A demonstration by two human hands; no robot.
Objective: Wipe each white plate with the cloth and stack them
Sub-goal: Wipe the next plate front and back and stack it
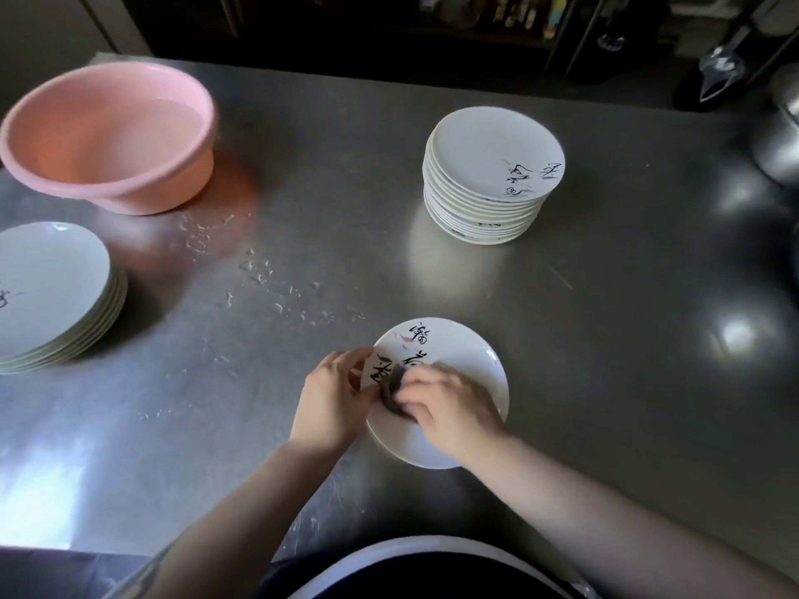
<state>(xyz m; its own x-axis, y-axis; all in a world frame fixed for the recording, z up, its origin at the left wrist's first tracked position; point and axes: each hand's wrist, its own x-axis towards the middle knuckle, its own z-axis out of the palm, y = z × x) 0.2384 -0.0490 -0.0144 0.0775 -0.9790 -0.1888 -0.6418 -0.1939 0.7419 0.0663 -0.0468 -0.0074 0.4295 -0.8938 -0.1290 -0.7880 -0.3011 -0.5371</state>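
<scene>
A white plate (467,352) with black brush lettering lies near the front middle of the steel table. My left hand (330,395) grips its left rim. My right hand (449,408) presses a dark cloth (395,393) onto the plate's face; the hand looks blurred. A tall stack of white plates (488,183) stands further back on the right. A shorter stack of white plates (47,291) sits at the left edge.
A pink plastic basin (108,136) with water stands at the back left. Water drops (259,270) are scattered on the steel table (627,361) between basin and plate. A metal pot (778,131) sits at the far right edge.
</scene>
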